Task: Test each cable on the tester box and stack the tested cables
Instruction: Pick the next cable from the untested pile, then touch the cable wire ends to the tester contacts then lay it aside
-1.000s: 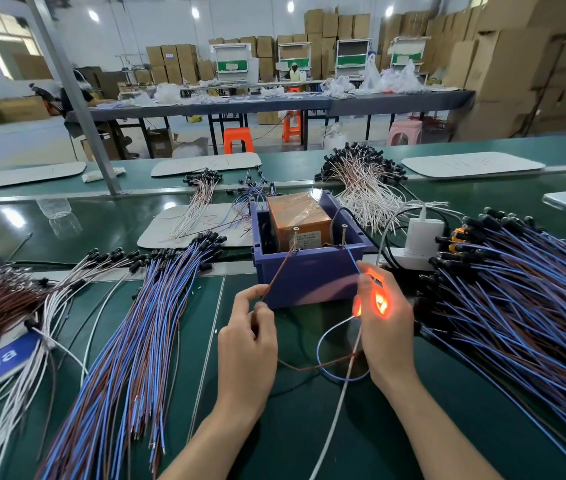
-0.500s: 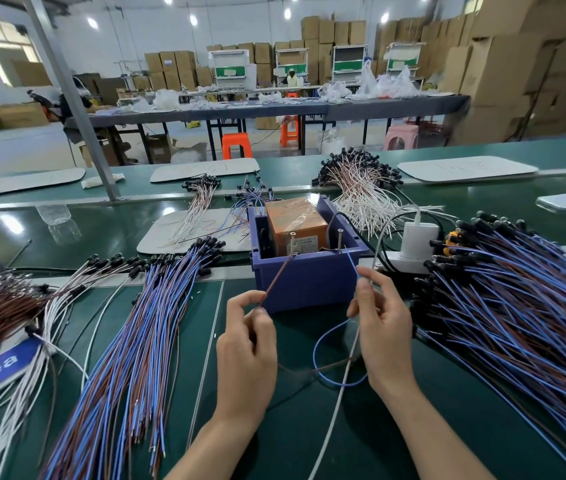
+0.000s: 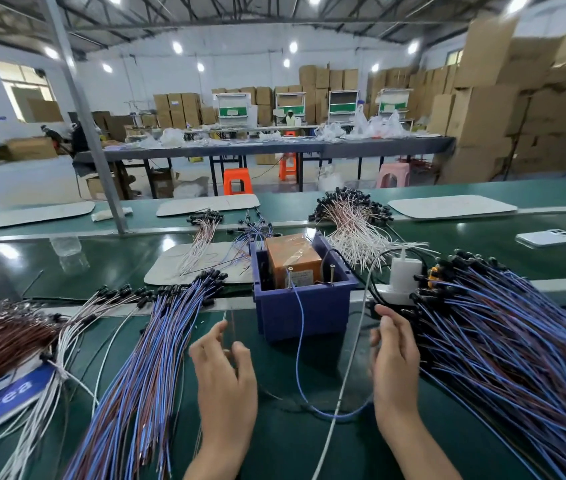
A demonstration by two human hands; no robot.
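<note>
"Where's the cable that's being tested?"

"Lower centre of the frame, between the two hands. Its blue lead (image 3: 298, 341) comes down from a pin on the tester box (image 3: 304, 306) and loops across the belt toward the right hand (image 3: 394, 355). Its brown lead (image 3: 230, 323) stands nearly upright out of the left hand (image 3: 226, 375)."

"Are they holding it?"

"The left thumb and forefinger are curled round the brown lead, loosely I'd say. The right hand's fingers are almost straight and slack, gripping nothing I can see."

"And the stack?"

"The stack of tested cables (image 3: 143, 358) lies just left of the left hand. Its long axis slants from the lower left up toward the centre, with the black heads at the far end. So the left hand is the nearer one. I reckon the cable has to swing left and line up with that slant. The untested heap (image 3: 499, 341) fans out just beside the right hand."

"What's the surface?"

"A smooth green belt (image 3: 274, 445), glossy farther back. Beyond it there are long tables, plastic stools and walls of cartons (image 3: 482, 116) under roof lamps."
</note>
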